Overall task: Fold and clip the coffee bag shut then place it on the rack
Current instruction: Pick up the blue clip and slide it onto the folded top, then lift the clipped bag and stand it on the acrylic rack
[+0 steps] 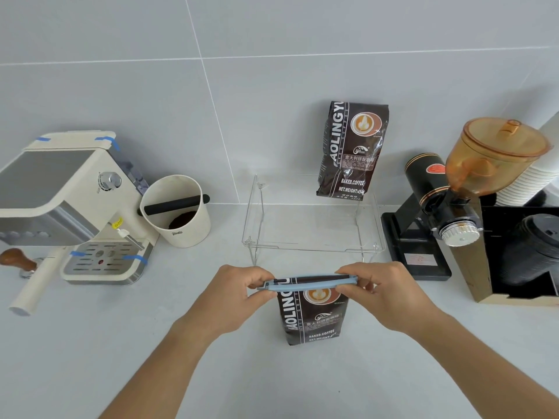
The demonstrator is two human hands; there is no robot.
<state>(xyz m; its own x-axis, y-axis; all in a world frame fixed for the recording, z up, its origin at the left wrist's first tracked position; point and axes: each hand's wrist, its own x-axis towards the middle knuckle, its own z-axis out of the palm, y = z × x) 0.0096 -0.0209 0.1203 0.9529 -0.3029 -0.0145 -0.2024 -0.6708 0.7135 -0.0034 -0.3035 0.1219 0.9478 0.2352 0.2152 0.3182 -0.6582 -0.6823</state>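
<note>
Blue clip (pixel 305 286) spans the coffee bag (pixel 313 316), both hands (pixel 239 293) (pixel 384 293) pinching its ends; grounds darken the knock box (pixel 177 211).

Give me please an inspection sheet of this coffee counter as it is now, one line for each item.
Surface: pale grey counter, no spills seen.
Job's things: coffee bag stands upright near the front edge; blue clip lies across its folded top; clear rack stands behind it, with a second bag on its rear right part, against the wall.
Clutter: espresso machine, knock box and tamper at left; grinder, paper cups and black lids at right.
Grippers: left hand pinches the clip's left end, right hand its right end; each grip is shut.
Cables: nothing seen.
Surroundings: grey tiled wall.
</note>
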